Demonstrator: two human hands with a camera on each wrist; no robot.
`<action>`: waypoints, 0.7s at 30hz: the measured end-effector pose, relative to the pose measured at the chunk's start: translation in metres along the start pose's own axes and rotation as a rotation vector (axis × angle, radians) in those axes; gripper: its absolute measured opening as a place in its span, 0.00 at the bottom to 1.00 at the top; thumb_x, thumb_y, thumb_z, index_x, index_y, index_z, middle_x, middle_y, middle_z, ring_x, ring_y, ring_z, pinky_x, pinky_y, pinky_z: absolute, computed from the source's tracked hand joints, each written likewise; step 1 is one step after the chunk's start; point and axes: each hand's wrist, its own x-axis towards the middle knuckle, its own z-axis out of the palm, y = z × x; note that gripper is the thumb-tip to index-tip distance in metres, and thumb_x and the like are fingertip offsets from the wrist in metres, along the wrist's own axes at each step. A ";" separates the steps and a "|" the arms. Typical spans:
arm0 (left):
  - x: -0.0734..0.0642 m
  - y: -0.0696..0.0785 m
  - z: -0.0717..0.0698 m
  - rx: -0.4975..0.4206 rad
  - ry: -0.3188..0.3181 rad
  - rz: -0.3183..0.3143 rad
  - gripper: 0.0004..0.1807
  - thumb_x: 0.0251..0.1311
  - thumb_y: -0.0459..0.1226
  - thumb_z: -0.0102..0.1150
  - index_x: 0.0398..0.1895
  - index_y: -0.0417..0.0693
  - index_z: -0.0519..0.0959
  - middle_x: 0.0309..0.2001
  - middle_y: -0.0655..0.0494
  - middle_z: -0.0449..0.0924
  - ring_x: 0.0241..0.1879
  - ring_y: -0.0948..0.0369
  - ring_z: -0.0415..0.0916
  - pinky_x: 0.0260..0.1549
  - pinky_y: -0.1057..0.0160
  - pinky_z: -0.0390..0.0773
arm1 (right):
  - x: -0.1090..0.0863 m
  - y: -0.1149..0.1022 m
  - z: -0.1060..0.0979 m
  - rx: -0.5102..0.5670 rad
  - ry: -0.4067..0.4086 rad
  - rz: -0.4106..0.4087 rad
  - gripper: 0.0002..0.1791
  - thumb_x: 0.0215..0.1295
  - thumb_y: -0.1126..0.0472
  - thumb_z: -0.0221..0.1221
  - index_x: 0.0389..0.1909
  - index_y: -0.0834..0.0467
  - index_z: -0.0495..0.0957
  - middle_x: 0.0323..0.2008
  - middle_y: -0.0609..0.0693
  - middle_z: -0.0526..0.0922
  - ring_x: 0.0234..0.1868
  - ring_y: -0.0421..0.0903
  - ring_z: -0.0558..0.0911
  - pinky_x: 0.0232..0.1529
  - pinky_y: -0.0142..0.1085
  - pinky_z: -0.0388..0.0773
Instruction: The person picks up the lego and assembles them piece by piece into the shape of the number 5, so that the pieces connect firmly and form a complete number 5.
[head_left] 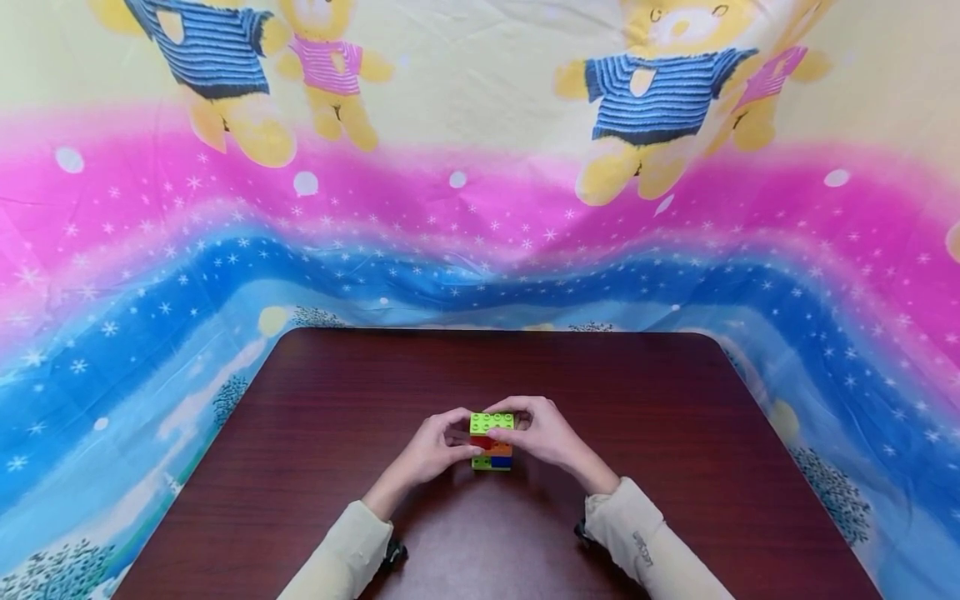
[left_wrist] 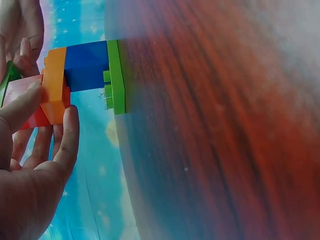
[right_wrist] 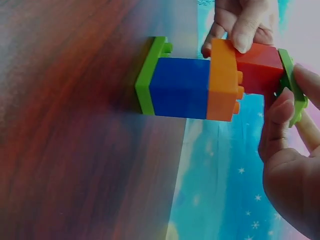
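A small tower of toy building blocks stands on the table between both hands. Its green base plate (right_wrist: 146, 82) carries a blue block (right_wrist: 180, 87) at one end. Above that lie an orange plate (right_wrist: 221, 82) and a red block (right_wrist: 257, 69). My left hand (head_left: 432, 448) holds the tower from the left, its thumb on the red block near the orange plate. At the top, my right hand (head_left: 551, 435) pinches a studded green plate (head_left: 491, 421) over the red block. Whether this plate is fully seated I cannot tell.
The dark brown wooden table (head_left: 300, 483) has rounded far corners. Behind and beside it hangs a cloth (head_left: 465, 217) printed with bears and snowflakes. Light sleeves (head_left: 637, 533) cover both forearms, with a dark strap device (head_left: 393, 552) under the left wrist.
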 end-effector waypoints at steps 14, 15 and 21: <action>-0.001 0.001 0.001 -0.033 0.018 -0.003 0.20 0.62 0.32 0.71 0.57 0.51 0.81 0.53 0.52 0.85 0.52 0.53 0.85 0.53 0.50 0.85 | 0.001 0.006 -0.001 0.102 -0.086 0.117 0.18 0.63 0.49 0.72 0.54 0.43 0.86 0.33 0.53 0.88 0.14 0.47 0.78 0.24 0.63 0.82; -0.001 0.002 0.001 -0.031 0.017 -0.003 0.20 0.62 0.32 0.71 0.57 0.51 0.81 0.53 0.52 0.85 0.51 0.54 0.85 0.53 0.51 0.85 | 0.001 0.006 -0.001 0.105 -0.085 0.115 0.18 0.63 0.49 0.72 0.54 0.43 0.86 0.33 0.53 0.88 0.14 0.47 0.78 0.24 0.62 0.82; 0.000 0.001 -0.001 -0.001 0.013 0.003 0.19 0.62 0.36 0.73 0.56 0.54 0.81 0.52 0.55 0.85 0.51 0.57 0.85 0.52 0.55 0.85 | 0.000 0.008 0.003 0.110 -0.063 0.107 0.19 0.63 0.49 0.72 0.54 0.45 0.87 0.32 0.53 0.88 0.14 0.50 0.78 0.20 0.57 0.83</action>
